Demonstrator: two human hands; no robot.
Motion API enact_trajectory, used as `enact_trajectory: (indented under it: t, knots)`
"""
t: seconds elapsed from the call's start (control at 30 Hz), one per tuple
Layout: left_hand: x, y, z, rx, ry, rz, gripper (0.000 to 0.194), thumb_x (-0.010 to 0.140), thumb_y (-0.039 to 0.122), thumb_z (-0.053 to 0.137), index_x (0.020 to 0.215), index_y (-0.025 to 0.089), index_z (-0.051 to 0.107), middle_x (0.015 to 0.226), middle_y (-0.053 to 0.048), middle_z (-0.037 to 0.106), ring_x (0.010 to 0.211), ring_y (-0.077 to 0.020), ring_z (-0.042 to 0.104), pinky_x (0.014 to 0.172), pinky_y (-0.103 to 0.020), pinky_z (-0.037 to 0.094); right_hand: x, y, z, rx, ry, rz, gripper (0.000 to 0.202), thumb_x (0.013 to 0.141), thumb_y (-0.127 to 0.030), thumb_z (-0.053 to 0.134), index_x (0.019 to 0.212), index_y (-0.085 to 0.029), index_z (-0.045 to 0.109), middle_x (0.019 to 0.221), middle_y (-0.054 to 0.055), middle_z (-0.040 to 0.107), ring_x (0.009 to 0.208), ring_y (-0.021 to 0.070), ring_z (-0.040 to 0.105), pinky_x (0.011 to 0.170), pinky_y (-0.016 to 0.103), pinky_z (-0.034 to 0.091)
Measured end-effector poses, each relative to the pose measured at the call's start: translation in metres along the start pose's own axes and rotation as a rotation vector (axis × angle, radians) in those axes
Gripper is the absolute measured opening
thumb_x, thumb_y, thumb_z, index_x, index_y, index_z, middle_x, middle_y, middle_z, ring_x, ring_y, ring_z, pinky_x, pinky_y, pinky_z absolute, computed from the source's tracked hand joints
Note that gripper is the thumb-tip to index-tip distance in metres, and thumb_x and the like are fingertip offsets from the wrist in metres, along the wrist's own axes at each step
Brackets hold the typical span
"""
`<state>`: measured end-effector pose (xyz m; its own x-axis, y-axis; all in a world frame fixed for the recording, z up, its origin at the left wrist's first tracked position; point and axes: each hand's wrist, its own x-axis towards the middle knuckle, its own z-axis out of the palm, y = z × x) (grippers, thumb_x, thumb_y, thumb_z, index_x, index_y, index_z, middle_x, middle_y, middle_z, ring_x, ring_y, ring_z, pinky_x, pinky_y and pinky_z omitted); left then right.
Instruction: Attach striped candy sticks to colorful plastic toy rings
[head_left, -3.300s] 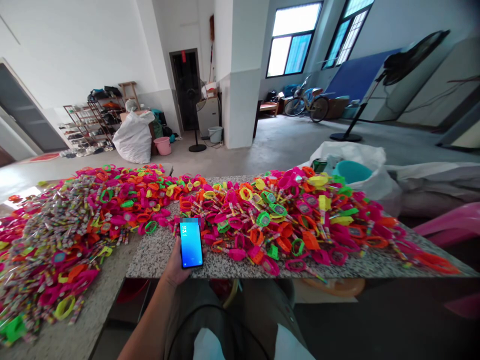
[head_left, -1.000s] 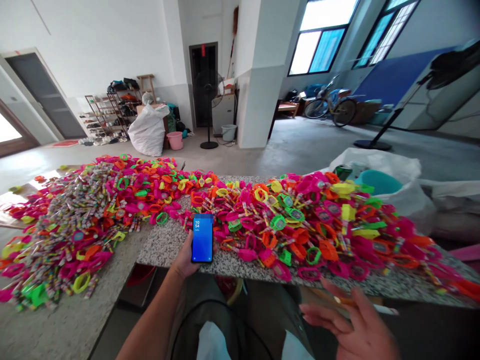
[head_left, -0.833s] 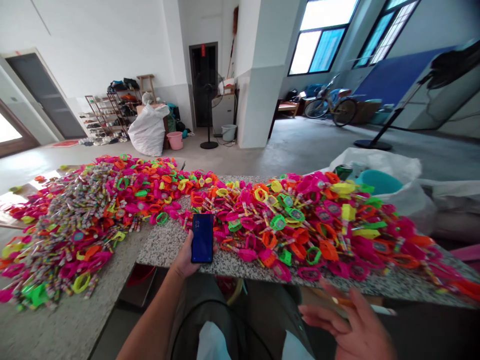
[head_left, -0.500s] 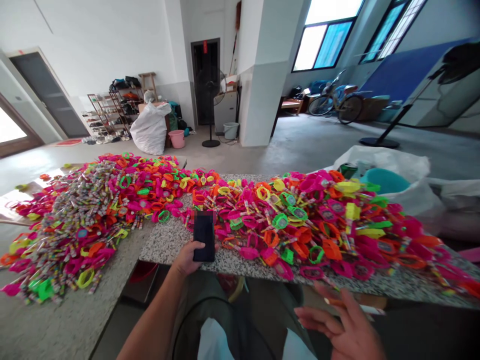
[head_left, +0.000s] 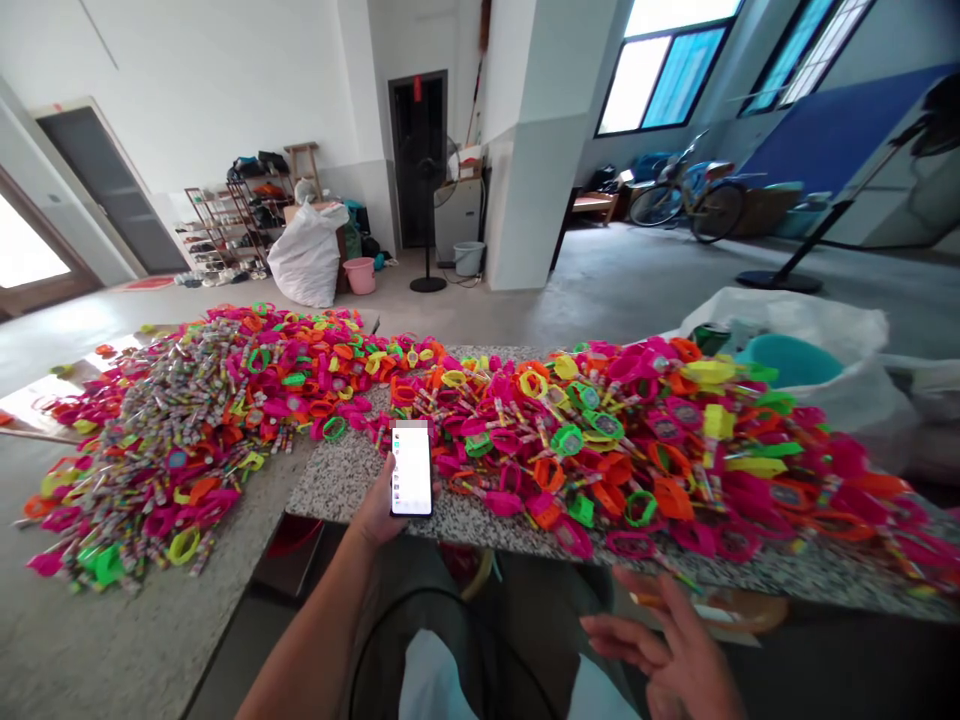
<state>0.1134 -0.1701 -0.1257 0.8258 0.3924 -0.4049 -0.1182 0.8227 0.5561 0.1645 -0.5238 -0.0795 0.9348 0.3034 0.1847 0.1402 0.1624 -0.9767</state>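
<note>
A phone (head_left: pixel 412 472) with a lit white screen is gripped in my left hand (head_left: pixel 377 512), upright over the front edge of the speckled stone table (head_left: pixel 322 490). My right hand (head_left: pixel 675 650) is off the table's front edge at the lower right, fingers spread, with nothing visibly held. Behind the phone and to its right lies a heap of pink, orange, green and yellow plastic toy watches (head_left: pixel 600 440), mixed with small tubes. A second heap (head_left: pixel 187 400), with many greyish tubes on top, covers the left side.
Beyond the right heap is a white sack (head_left: pixel 862 330) with a teal basin (head_left: pixel 791 360). Farther back stand a full white bag (head_left: pixel 307 255), a pink bucket (head_left: pixel 360 275), a shoe rack (head_left: pixel 232 225), a fan (head_left: pixel 427 220), a pillar (head_left: pixel 532 180) and a bicycle (head_left: pixel 690 200).
The phone's screen has gone from dark to lit, still in my left hand. My right hand has shifted slightly left. The whole view has turned a little to the left.
</note>
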Motion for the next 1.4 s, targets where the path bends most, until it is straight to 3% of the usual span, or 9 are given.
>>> enact_trajectory:
  t: [0.2,0.33,0.57,0.83,1.07,1.4]
  knots:
    - [-0.002,0.0,0.001,0.032,-0.037,0.015,0.07,0.098,0.067,0.055,0.143,0.014,0.058,0.115,-0.02,0.078,0.095,-0.0325,0.079,0.093,-0.049,0.062,-0.001,0.0,-0.004,0.027,-0.089,-0.043,0.074,0.101,-0.058,0.058,0.165,-0.031,0.035,0.154,0.019,0.048,0.096,0.0282,0.074,0.075,0.039,0.064]
    - [0.0,-0.001,0.001,-0.006,-0.052,0.037,0.068,0.097,0.069,0.055,0.142,0.017,0.059,0.117,-0.019,0.078,0.099,-0.0324,0.078,0.099,-0.052,0.06,-0.002,0.004,-0.005,0.033,-0.105,-0.034,0.069,0.102,-0.053,0.056,0.165,-0.034,0.035,0.154,0.017,0.048,0.096,0.0283,0.074,0.076,0.04,0.064]
    - [0.005,-0.001,-0.001,0.019,-0.044,0.02,0.073,0.097,0.071,0.052,0.142,0.014,0.058,0.112,-0.018,0.079,0.099,-0.0327,0.078,0.098,-0.051,0.06,0.002,0.013,-0.001,-0.053,-0.187,-0.005,0.068,0.105,-0.047,0.055,0.167,-0.037,0.027,0.158,0.017,0.045,0.105,0.0281,0.073,0.083,0.04,0.065]
    - [0.005,-0.002,-0.002,-0.003,-0.076,0.012,0.074,0.095,0.076,0.052,0.138,0.016,0.061,0.105,-0.016,0.08,0.09,-0.03,0.079,0.089,-0.046,0.062,0.006,0.014,0.036,-0.176,-0.276,-0.062,0.073,0.106,-0.053,0.051,0.169,-0.029,0.024,0.158,0.018,0.044,0.121,0.0314,0.067,0.094,0.044,0.063]
    - [0.004,0.0,-0.003,0.018,-0.09,-0.006,0.07,0.096,0.07,0.057,0.135,0.013,0.063,0.111,-0.016,0.08,0.091,-0.0324,0.08,0.086,-0.046,0.063,0.012,0.019,0.069,-0.275,-0.39,-0.198,0.072,0.106,-0.051,0.053,0.168,-0.033,0.023,0.154,0.016,0.051,0.128,0.0327,0.064,0.103,0.052,0.059]
    - [0.004,0.002,-0.003,0.056,-0.07,-0.045,0.062,0.102,0.057,0.053,0.139,0.008,0.061,0.115,-0.021,0.079,0.095,-0.0328,0.08,0.082,-0.042,0.063,0.018,0.027,0.098,-0.234,-0.456,-0.181,0.074,0.105,-0.049,0.057,0.168,-0.035,0.022,0.157,0.013,0.047,0.13,0.0314,0.062,0.11,0.054,0.054]
